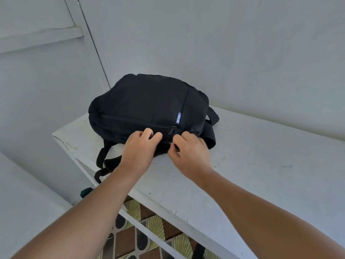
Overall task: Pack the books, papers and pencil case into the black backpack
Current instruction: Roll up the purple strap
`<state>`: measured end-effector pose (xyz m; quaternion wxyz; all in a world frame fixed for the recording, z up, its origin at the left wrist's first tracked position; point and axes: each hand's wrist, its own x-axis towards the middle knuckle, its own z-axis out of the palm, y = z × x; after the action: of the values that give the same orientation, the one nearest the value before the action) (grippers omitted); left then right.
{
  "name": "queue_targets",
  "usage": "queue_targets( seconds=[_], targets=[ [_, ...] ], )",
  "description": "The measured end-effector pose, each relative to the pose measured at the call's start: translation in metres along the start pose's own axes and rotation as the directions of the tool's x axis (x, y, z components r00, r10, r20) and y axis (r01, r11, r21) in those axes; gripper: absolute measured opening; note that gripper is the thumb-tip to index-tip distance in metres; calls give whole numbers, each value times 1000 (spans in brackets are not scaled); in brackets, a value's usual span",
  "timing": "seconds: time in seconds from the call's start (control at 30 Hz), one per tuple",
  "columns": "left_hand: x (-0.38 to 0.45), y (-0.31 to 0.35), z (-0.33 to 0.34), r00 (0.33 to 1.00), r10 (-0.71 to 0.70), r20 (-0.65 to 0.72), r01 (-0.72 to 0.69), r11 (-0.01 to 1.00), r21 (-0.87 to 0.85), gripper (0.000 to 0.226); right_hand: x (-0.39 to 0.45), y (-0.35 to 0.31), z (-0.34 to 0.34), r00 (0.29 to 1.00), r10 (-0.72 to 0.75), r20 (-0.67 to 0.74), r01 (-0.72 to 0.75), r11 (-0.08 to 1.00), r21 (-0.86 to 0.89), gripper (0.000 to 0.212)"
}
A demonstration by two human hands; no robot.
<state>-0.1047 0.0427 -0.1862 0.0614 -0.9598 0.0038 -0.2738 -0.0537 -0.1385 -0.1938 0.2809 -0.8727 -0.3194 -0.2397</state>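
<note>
One black backpack [149,103] lies on its back on the white surface [261,156], its long axis running left to right across the view, directly beyond both hands. The left hand [139,146] rests curled on the near edge, apparently pressing the fabric rather than gripping it. The right hand [188,148], just beside it, pinches something small there, likely a zipper pull. No books, papers or pencil case are visible.

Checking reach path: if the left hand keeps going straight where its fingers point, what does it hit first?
The black backpack: the left hand already rests on its near edge.
</note>
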Motion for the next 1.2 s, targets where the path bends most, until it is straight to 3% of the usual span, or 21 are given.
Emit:
queue_targets(
  seconds=[0.07,0.13,0.2,0.27,0.37,0.47,0.57,0.73,0.87,0.97,1.13,1.2],
  targets=[
    [-2,-8,2,1000,7,23,-7,1000,21,42,-1,33,-12,999,25,-33,-26,1000,-10,26],
    [-4,-3,0,999,-32,23,31,999,33,45,-7,60,-22,994,110,24,-111,994,15,23],
    [-1,11,-4,998,-61,-10,61,998,-7,41,-8,73,-24,984,161,76,-168,981,100,21],
    [3,33,-10,999,17,-50,-21,996,-89,31,-2,72,-27,976,196,91,-211,954,213,21],
    [9,62,-11,994,108,-6,-108,985,-132,37,4,64,-29,959,162,233,-220,943,248,23],
    [6,65,-1,996,-2,91,10,996,-87,28,-3,45,-20,940,98,327,-176,960,219,23],
    [-14,46,0,992,7,126,2,998,-71,25,-9,19,-11,950,-10,312,-53,980,194,24],
    [-62,-20,-11,992,18,126,-26,998,61,27,-10,-27,2,943,-290,165,282,957,69,24],
    [-96,-58,-28,982,-83,172,57,986,154,31,4,-6,-8,948,-257,189,262,965,-4,24],
    [-93,-53,-46,971,-113,212,74,981,181,31,13,21,-13,956,-221,194,218,975,36,24],
    [-56,-6,-89,985,-13,170,31,994,-105,27,14,16,-8,976,-141,165,86,949,303,27],
    [-42,15,-91,997,27,77,-22,998,-65,25,10,8,-9,980,-159,123,108,932,346,30]
  ],
)
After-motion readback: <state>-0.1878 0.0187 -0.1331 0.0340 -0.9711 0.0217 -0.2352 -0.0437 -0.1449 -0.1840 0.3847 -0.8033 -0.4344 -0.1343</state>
